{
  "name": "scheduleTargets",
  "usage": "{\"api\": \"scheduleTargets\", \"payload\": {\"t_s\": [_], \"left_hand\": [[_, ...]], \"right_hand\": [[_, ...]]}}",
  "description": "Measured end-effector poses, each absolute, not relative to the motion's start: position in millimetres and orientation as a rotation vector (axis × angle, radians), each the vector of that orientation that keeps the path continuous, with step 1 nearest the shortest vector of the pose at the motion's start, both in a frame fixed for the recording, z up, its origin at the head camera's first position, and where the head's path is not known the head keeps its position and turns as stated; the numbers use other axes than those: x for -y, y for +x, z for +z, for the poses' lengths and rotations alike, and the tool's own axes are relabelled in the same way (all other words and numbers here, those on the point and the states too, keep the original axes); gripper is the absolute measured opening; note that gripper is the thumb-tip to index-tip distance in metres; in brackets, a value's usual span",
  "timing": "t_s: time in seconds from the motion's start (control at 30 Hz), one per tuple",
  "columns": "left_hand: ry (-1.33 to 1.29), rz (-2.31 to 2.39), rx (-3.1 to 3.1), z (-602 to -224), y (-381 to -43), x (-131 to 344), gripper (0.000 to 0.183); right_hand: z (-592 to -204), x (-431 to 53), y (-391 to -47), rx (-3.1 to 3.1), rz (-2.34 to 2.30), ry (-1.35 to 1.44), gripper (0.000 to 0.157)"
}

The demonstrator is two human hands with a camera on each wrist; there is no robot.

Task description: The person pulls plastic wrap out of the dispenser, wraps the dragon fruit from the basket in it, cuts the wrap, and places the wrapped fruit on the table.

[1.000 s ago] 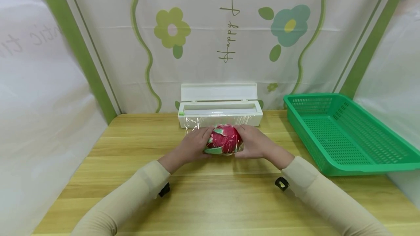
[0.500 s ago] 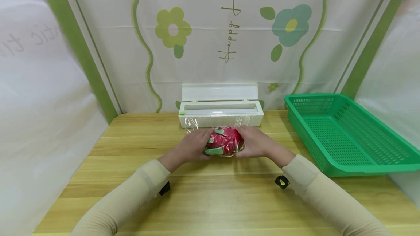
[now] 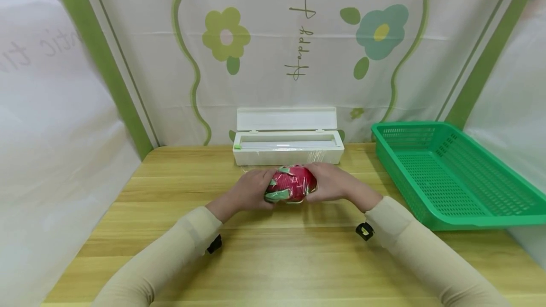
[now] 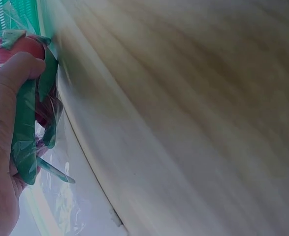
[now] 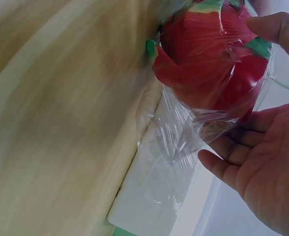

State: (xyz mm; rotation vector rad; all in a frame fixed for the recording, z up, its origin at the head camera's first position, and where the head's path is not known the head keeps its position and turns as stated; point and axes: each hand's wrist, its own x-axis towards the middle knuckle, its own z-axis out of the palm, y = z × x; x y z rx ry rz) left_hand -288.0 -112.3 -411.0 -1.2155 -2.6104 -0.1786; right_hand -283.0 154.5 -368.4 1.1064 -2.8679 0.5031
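Note:
A red dragon fruit [image 3: 292,184] with green scales is held between both hands, above the wooden table. Clear cling film [image 5: 171,132] covers it and trails from it toward the white box in the right wrist view. My left hand [image 3: 253,189] grips the fruit's left end, its thumb over a green scale in the left wrist view. On the other end, my right hand [image 3: 330,182] holds the fruit with thumb and fingers around it. Just beyond the hands stands the long white cling film dispenser [image 3: 287,157], its lid [image 3: 286,119] raised. The fruit's underside is mostly hidden.
A green perforated basket [image 3: 443,188] stands at the right of the table [image 3: 273,259]. Behind the dispenser hangs a white curtain [image 3: 268,84] printed with flowers, and more white sheeting closes off both sides.
Both hands keep their hold on the dragon fruit and barely move. Film that stretched from the dispenser's left front shows less now. The head view has shifted slightly.

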Motion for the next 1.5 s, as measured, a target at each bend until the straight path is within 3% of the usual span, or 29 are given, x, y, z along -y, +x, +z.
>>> {"api": "scheduleTargets", "payload": {"t_s": [0.8, 1.3, 1.5], "left_hand": [[-1.201, -0.2, 2.691, -415.3, -296.4, 118.0, 0.087], [-1.233, -0.202, 2.64, -413.8, -297.1, 119.0, 0.083], [-1.222, -0.198, 2.653, -414.9, -297.5, 119.3, 0.083]], "right_hand": [[-369.7, -152.0, -287.8, 2.927, 0.507, 1.108, 0.081], [-359.1, -153.7, -274.4, 2.782, 0.275, 1.14, 0.108], [-360.7, -153.1, -273.3, 2.566, 0.266, 1.257, 0.108]]}}
